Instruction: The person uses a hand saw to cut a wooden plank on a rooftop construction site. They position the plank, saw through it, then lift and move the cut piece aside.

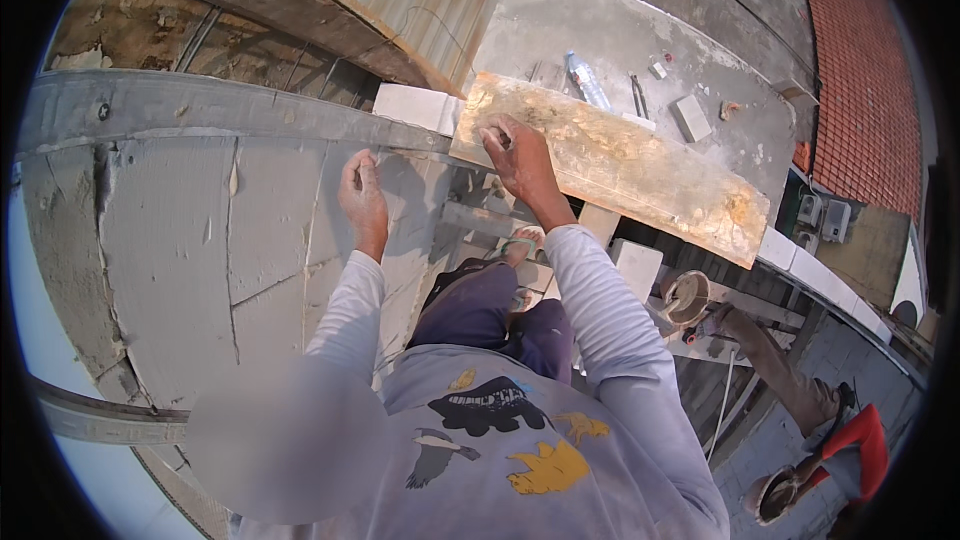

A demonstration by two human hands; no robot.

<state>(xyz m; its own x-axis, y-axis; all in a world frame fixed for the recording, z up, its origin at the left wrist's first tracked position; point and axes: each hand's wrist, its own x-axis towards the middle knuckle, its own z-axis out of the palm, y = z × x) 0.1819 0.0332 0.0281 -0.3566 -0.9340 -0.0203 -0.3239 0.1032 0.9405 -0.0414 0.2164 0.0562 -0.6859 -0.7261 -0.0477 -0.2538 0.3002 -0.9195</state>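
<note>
My left hand [363, 198] is held with curled fingers in front of the grey block wall [270, 210]. Whatever its fingers may hold is too small to make out. Over the left end of a worn wooden board [640, 165], my right hand [522, 162] is closed in a pinch, thumb against fingers. Anything between those fingertips cannot be made out, nor whether they touch the board. A white block [412, 108] sits between the wall's top band and the board's left end.
Beyond the board, a concrete slab [580, 25] carries a plastic bottle [587, 82], a dark tool [638, 96] and a white block [691, 119]. Below right are a mortar bucket [686, 298] and a co-worker in a red sleeve [858, 448] beside another bucket [775, 497]. My sandaled foot [521, 246] is on planks.
</note>
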